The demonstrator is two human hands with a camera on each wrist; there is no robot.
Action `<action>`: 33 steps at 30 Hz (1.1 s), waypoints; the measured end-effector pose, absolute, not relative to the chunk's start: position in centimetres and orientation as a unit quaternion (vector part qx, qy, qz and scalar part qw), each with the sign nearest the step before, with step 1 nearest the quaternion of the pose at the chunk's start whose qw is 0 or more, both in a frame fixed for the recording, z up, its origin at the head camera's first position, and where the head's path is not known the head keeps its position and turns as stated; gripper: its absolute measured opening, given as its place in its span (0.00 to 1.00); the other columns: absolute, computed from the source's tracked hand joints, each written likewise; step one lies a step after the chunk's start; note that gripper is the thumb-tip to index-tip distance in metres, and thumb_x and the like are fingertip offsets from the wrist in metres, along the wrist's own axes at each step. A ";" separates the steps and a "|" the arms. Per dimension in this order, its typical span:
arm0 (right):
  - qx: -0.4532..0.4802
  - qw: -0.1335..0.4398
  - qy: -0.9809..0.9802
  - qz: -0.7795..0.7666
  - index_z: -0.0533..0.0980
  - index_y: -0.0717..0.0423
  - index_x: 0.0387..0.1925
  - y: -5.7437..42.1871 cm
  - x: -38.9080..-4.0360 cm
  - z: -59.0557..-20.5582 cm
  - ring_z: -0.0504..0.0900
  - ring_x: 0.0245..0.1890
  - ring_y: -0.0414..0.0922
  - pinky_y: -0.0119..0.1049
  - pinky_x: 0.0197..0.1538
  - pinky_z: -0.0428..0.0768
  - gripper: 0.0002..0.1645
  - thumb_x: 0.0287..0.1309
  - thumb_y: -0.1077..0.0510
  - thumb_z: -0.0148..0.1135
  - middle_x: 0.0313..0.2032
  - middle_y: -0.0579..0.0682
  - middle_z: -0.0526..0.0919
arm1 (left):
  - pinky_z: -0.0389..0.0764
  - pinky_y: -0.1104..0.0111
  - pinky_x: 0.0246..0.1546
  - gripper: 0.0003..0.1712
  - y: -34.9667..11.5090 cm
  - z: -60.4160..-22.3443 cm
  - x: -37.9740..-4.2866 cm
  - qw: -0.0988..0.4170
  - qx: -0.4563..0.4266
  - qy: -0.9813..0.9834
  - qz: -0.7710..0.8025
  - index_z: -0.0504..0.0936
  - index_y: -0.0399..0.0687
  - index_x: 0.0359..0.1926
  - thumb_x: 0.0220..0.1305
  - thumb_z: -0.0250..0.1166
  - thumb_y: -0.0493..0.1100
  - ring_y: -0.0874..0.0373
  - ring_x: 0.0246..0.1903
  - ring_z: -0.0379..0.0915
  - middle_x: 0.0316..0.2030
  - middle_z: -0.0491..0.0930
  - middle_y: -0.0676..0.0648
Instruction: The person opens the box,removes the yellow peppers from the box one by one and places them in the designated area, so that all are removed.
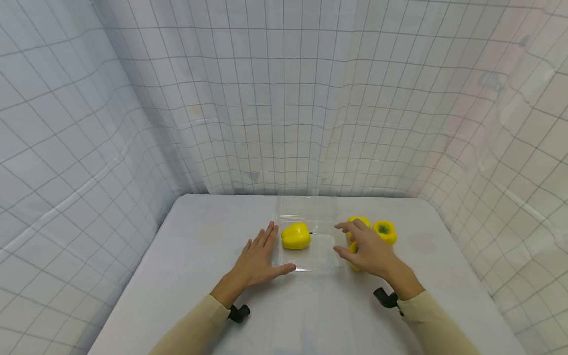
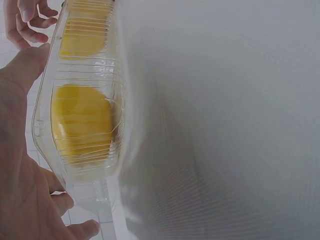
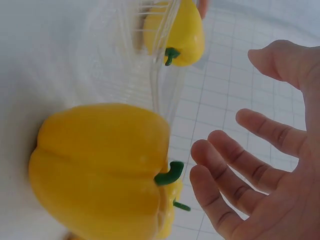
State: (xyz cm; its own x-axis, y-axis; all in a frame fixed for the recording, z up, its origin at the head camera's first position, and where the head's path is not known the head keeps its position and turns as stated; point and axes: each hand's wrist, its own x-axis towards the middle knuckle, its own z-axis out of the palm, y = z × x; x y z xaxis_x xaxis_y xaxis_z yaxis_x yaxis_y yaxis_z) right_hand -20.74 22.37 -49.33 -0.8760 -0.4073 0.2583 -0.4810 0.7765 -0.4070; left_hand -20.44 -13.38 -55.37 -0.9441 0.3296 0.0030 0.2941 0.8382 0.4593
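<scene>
A clear plastic clamshell container (image 1: 326,254) lies on the table with its lid (image 1: 306,204) folded open toward the back. Inside, at the left, a yellow bell pepper (image 1: 295,236) rests on its side, its stem pointing right. My left hand (image 1: 257,264) touches the container's left front corner, fingers straight and thumb spread along the front rim. Over the peppers right of the container hovers my right hand (image 1: 372,254), its fingers loosely bent and holding nothing. In the right wrist view a large bell pepper (image 3: 100,165) with a green stem lies beside the container, apart from the fingers.
Another yellow bell pepper (image 1: 385,231) sits farther right, and one more (image 1: 358,220) shows partly behind the right hand. The white table (image 1: 199,246) is enclosed by white grid-patterned curtains (image 1: 284,98) at the back and sides.
</scene>
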 end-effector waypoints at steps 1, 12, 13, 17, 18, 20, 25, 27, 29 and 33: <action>0.239 0.077 -0.939 0.237 0.82 0.46 0.76 22.2 -20.8 -49.3 0.88 0.50 0.48 0.45 0.54 0.90 0.35 0.75 0.43 0.80 0.63 0.51 0.89 | 0.55 0.26 0.91 0.78 -13.4 -55.4 -20.5 0.040 0.162 0.958 0.232 0.44 0.51 0.98 0.67 0.66 0.88 0.35 0.95 0.48 0.98 0.40 0.48; 0.227 0.014 -0.941 0.252 0.78 0.44 0.81 20.8 -21.6 -49.0 0.92 0.62 0.58 0.56 0.60 0.94 0.39 0.77 0.40 0.78 0.73 0.58 0.84 | 0.54 0.26 0.91 0.78 -13.3 -55.6 -20.6 0.043 0.158 0.958 0.235 0.43 0.51 0.98 0.67 0.65 0.89 0.35 0.96 0.47 0.98 0.39 0.47; 0.224 0.009 -0.941 0.253 0.77 0.44 0.82 20.7 -21.7 -48.9 0.92 0.62 0.59 0.57 0.61 0.94 0.39 0.77 0.41 0.78 0.73 0.58 0.84 | 0.54 0.25 0.91 0.78 -13.3 -55.6 -20.5 0.042 0.158 0.958 0.237 0.43 0.51 0.98 0.67 0.65 0.88 0.34 0.95 0.47 0.98 0.40 0.47; 0.216 -0.008 -0.942 0.258 0.76 0.42 0.83 20.3 -22.1 -48.8 0.91 0.64 0.60 0.59 0.64 0.93 0.40 0.77 0.40 0.78 0.74 0.58 0.83 | 0.52 0.26 0.92 0.78 -13.3 -55.6 -20.5 0.047 0.156 0.958 0.235 0.42 0.52 0.98 0.67 0.64 0.89 0.35 0.96 0.45 0.98 0.38 0.48; 0.214 -0.013 -0.941 0.260 0.75 0.41 0.83 20.2 -22.2 -48.7 0.91 0.64 0.60 0.59 0.65 0.93 0.41 0.77 0.39 0.77 0.74 0.58 0.83 | 0.53 0.26 0.92 0.78 -13.3 -55.6 -20.5 0.047 0.156 0.958 0.235 0.42 0.52 0.98 0.67 0.64 0.89 0.36 0.96 0.45 0.98 0.38 0.48; 0.212 -0.022 -0.940 0.265 0.75 0.41 0.84 20.0 -22.4 -48.5 0.91 0.65 0.60 0.60 0.66 0.93 0.42 0.77 0.39 0.77 0.74 0.59 0.83 | 0.52 0.26 0.91 0.78 -13.3 -55.5 -20.6 0.048 0.157 0.958 0.237 0.41 0.53 0.98 0.67 0.64 0.90 0.35 0.96 0.45 0.98 0.37 0.48; 0.217 -0.033 -0.936 0.274 0.74 0.41 0.85 19.4 -23.0 -48.5 0.90 0.66 0.60 0.60 0.66 0.93 0.42 0.77 0.39 0.77 0.74 0.61 0.82 | 0.53 0.25 0.91 0.78 -13.5 -55.5 -20.5 0.046 0.157 0.956 0.244 0.41 0.53 0.98 0.67 0.65 0.89 0.35 0.96 0.45 0.98 0.37 0.48; 0.218 -0.036 -0.936 0.275 0.74 0.41 0.85 19.1 -23.2 -48.5 0.90 0.66 0.60 0.60 0.67 0.93 0.42 0.78 0.39 0.76 0.74 0.61 0.82 | 0.53 0.25 0.91 0.78 -13.5 -55.5 -20.5 0.044 0.158 0.955 0.248 0.41 0.53 0.98 0.68 0.65 0.88 0.35 0.96 0.45 0.98 0.37 0.48; 0.218 -0.043 -0.934 0.279 0.73 0.41 0.86 18.9 -23.4 -48.5 0.90 0.66 0.60 0.60 0.67 0.93 0.43 0.78 0.40 0.77 0.74 0.62 0.82 | 0.52 0.25 0.91 0.78 -13.5 -55.6 -20.6 0.044 0.158 0.955 0.247 0.41 0.54 0.98 0.68 0.65 0.89 0.36 0.96 0.44 0.98 0.37 0.49; 0.218 -0.058 -0.931 0.286 0.73 0.42 0.86 18.3 -23.9 -48.6 0.90 0.66 0.60 0.59 0.67 0.93 0.43 0.78 0.40 0.77 0.74 0.62 0.82 | 0.52 0.25 0.91 0.78 -13.5 -55.7 -20.5 0.044 0.160 0.954 0.249 0.41 0.53 0.98 0.68 0.65 0.89 0.35 0.96 0.44 0.98 0.36 0.49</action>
State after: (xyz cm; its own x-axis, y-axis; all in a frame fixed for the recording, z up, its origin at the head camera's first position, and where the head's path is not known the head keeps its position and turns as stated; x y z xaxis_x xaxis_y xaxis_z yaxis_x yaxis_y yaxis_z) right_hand -23.86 18.31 -48.59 -0.8981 -0.4394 0.0173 -0.3736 0.7417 -0.5571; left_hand -20.51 -13.51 -55.74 -0.9448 0.3277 -0.0051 0.2836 0.8252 0.4885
